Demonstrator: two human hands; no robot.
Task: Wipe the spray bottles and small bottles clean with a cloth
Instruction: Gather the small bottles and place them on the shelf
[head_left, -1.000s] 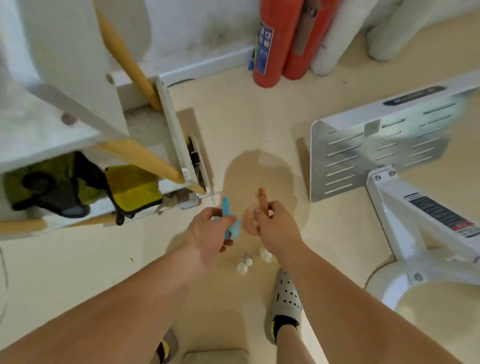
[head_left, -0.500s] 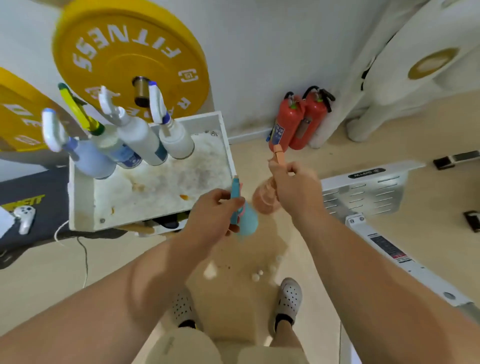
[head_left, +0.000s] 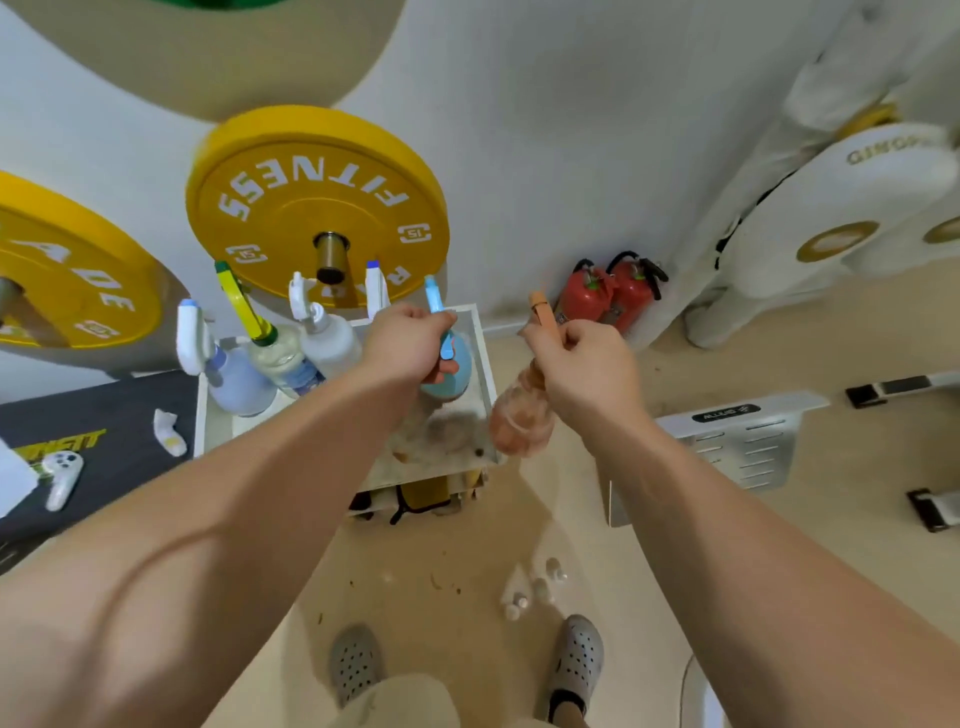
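Head view: left hand (head_left: 410, 340) is curled tight round the neck and trigger of a blue spray bottle (head_left: 451, 374), nozzle pointing up. The bottle hangs over the right part of the white worktop (head_left: 487, 358); cannot tell if its base touches the surface. Right hand (head_left: 587, 364) is fisted round the neck of an orange spray bottle (head_left: 519, 418), which is tilted and just off the worktop's right edge, above the floor.

Four more spray bottles stand along the worktop's back left: a lavender one (head_left: 236, 382), a clear one with a yellow trigger (head_left: 283, 356), a white one (head_left: 330, 340), and a fourth mostly hidden by the left hand, only its nozzle (head_left: 376, 283) showing. The worktop surface is stained.

Small white bottles (head_left: 530, 590) lie on the floor near the right shoe (head_left: 576, 654). White cloth (head_left: 169, 431) lies on the dark mat (head_left: 104, 415) left of the worktop, game controller (head_left: 62, 475) near it. Yellow weight plate (head_left: 317, 202) on the wall behind, two red fire extinguishers (head_left: 608, 293) in the corner.
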